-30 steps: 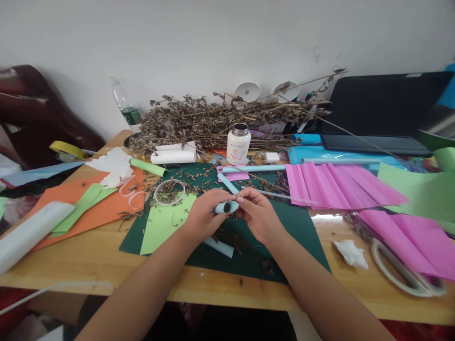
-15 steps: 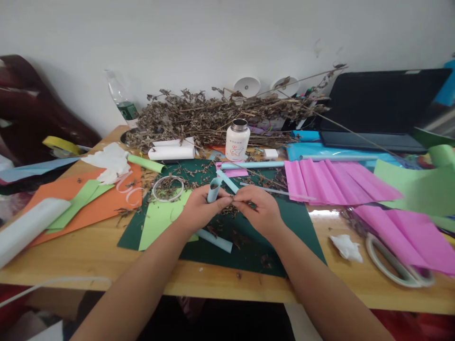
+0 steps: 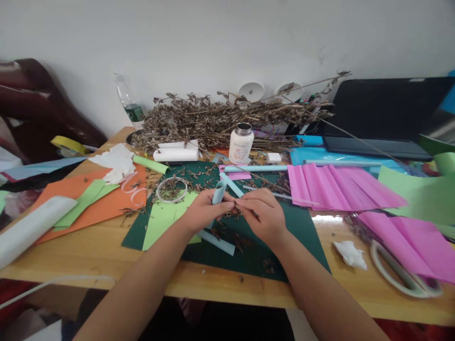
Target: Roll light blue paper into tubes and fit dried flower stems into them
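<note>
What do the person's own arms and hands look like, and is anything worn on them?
The left arm and right arm are bare as far as they show: no sleeves, watch or bracelet. The left hand and right hand are ungloved. No rings can be seen, though some fingers are hidden.

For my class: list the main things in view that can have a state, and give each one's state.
Left hand: closed around a blue paper tube
Right hand: pinching; anything held is too small to tell
Blue paper tube: rolled, tilted
White bottle: upright, uncapped
Laptop: open, screen dark
Pink paper: pleated
Dried plants: heaped, brown
White ring: lying flat
</note>
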The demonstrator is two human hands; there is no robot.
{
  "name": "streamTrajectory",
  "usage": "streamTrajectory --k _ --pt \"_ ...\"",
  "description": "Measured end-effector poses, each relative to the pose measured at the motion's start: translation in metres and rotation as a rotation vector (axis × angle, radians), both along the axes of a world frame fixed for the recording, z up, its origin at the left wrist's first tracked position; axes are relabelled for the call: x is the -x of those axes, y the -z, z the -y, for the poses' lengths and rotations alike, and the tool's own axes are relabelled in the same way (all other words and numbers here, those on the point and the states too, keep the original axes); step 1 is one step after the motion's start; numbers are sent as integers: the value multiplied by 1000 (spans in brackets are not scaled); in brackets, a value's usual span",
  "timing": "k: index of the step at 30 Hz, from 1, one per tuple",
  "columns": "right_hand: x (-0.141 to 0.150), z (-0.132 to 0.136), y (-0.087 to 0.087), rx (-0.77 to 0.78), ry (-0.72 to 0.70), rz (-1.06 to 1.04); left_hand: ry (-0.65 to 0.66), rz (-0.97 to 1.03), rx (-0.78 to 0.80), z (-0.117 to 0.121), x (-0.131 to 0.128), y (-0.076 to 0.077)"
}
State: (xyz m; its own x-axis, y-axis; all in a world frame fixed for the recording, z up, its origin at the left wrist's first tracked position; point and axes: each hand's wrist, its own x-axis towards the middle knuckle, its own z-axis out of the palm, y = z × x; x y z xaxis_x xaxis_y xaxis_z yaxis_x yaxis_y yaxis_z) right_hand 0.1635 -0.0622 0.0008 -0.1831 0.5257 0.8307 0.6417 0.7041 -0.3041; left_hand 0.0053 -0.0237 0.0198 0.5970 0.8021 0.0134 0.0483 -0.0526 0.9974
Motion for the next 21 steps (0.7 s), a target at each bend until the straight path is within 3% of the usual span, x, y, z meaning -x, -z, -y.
streamTrajectory --k 5,9,12,15,21 --pt "-1 0 5 -92 189 95 21 -9 -101 3 -1 2" --pt "-3 -2 3 -69 258 92 64 -191 -448 5 -3 1" --pt "-6 -3 -2 26 212 -58 36 -547 -737 0 -2 2" --pt "-8 -2 -8 74 125 -232 7 -884 -844 -9 2 5" --pt "-4 -2 -7 194 -22 -128 71 -1041 -909 -18 6 5"
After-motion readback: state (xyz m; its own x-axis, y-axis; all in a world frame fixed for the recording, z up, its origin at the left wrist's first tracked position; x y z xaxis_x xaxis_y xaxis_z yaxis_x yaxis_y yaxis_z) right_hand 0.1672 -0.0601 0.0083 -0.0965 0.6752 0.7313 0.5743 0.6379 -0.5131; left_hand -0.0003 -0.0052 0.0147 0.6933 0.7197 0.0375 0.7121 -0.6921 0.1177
